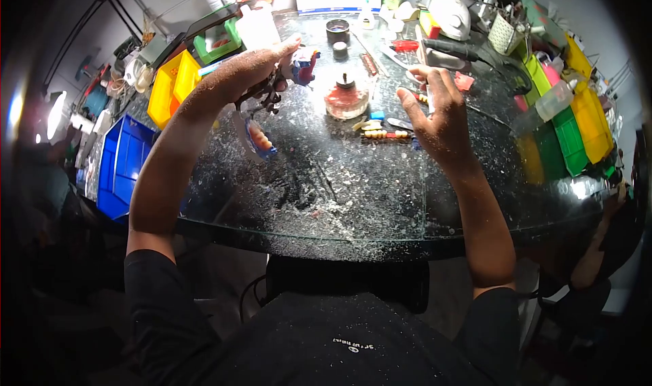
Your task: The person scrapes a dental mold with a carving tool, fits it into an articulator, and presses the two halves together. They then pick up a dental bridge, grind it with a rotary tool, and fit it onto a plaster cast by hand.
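Observation:
My left hand (268, 63) is closed on a metal articulator (266, 99) that carries dental models. One part with pink and blue material (305, 66) sticks out past my fingers, and a lower model with a row of teeth (259, 138) hangs open below. My right hand (438, 111) is over the right middle of the bench, its fingers bent towards the tools; whether it pinches something small there is hidden. Near its thumb lies a strip of artificial teeth (386, 134), with a small blue block (377, 115) just behind. Left of these stands a glass spirit burner (346, 98).
The dark bench (326, 202) is strewn with white dust. Yellow (168, 90) and blue bins (124, 165) stand left; green (569, 141) and yellow bins (591, 124) stand right. A black round jar (337, 30) and a red-handled tool (405, 45) lie farther back.

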A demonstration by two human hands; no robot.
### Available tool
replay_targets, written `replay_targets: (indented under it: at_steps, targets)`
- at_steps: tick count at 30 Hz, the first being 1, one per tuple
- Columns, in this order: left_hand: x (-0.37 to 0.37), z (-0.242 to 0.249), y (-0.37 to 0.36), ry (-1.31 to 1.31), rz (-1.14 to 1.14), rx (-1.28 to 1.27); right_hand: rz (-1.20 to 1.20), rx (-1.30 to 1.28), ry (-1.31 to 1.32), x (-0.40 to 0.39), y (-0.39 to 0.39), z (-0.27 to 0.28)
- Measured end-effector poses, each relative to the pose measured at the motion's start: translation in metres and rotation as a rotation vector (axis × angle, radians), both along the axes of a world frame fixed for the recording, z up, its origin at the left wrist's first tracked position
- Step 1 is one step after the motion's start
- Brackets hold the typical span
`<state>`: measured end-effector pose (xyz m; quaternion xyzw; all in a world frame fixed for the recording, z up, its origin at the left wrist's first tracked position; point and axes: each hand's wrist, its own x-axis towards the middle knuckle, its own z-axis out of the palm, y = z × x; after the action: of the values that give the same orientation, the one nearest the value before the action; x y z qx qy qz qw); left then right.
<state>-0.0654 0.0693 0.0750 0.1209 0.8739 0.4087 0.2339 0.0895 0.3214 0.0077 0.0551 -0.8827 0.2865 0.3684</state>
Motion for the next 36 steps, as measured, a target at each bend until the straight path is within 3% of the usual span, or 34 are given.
replay_targets:
  at_steps: [4,7,10,11,16,18,20,21,22,24,25,26,28,30,33,34,36]
  targets:
    - [-0.005,0.004,0.021,0.199,-0.202,-0.226,-0.002,0.018,0.052,0.003,0.001,0.005]
    - [0.003,0.008,0.042,0.170,-0.209,-0.303,-0.018,0.060,0.070,0.006,0.002,0.007]
    - [0.004,0.009,0.045,0.402,-0.419,-0.391,-0.034,0.085,0.083,0.007,0.003,0.009]
    - [0.007,0.012,0.051,0.336,-0.360,-0.483,-0.036,0.091,0.088,0.007,0.004,0.009]
    - [-0.001,-0.018,0.037,0.868,-0.604,-0.132,-0.036,0.106,0.100,0.006,0.003,0.010]
    - [-0.007,-0.016,0.035,0.752,-0.526,-0.207,-0.035,0.110,0.107,0.005,0.004,0.007]
    - [-0.012,-0.009,0.029,0.408,-0.316,-0.368,-0.029,0.114,0.010,0.005,0.005,0.005]
    - [-0.014,-0.017,0.017,0.487,-0.289,-0.205,-0.027,0.116,-0.038,0.006,0.005,0.004]
    - [-0.020,-0.020,0.010,0.306,-0.132,-0.069,-0.041,0.141,-0.071,0.006,0.005,0.002]
    - [0.003,-0.024,0.001,-0.052,0.025,0.717,-0.067,0.189,-0.136,0.005,0.002,-0.002]
    - [-0.009,-0.042,-0.016,-0.055,-0.097,0.769,-0.071,0.191,-0.210,0.005,0.001,-0.004]
    - [-0.008,-0.044,-0.024,-0.249,0.063,0.777,-0.075,0.194,-0.214,0.004,0.001,-0.008]
    - [0.000,-0.067,-0.038,-0.396,0.129,0.968,-0.079,0.206,-0.226,0.001,0.001,-0.015]
    - [0.006,-0.086,-0.048,-0.500,-0.046,1.139,-0.069,0.178,-0.249,-0.002,0.000,-0.018]
    - [0.020,-0.104,-0.053,-0.668,0.005,1.331,-0.044,0.139,-0.245,-0.007,0.000,-0.023]
    - [0.023,-0.105,-0.055,-0.630,-0.105,1.313,-0.048,0.130,-0.259,-0.007,-0.002,-0.022]
    - [0.037,-0.099,-0.050,-0.605,-0.032,1.353,-0.058,0.109,-0.286,-0.007,-0.005,-0.019]
